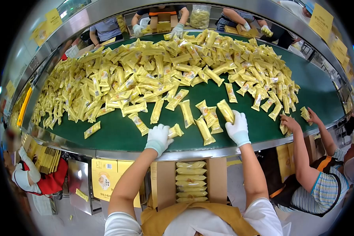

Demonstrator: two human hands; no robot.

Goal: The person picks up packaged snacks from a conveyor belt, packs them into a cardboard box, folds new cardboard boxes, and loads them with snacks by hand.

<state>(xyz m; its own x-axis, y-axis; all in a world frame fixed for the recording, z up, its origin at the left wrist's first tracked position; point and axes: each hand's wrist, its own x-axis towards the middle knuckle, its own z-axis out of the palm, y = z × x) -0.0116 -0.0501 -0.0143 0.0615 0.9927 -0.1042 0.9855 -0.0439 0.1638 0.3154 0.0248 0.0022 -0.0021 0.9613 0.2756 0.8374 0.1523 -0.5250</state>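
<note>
My left hand [158,138], in a white glove, is closed on one end of a yellow wrapped snack packet [176,131] near the belt's front edge. Also gloved, my right hand [238,129] grips another yellow snack packet [225,111], which points away from me. Between the hands a few loose packets [205,130] lie on the green belt [145,146]. Directly in front of my body, below the belt edge, stands an open carton [216,179] holding a stacked column of packets [191,178].
A large heap of packets [157,70] spreads over the belt's far side. Metal edging [192,155] runs along the front. At right, a co-worker's bare hands [290,124] handle packets; other people stand opposite. A yellow printed carton [113,179] is at lower left.
</note>
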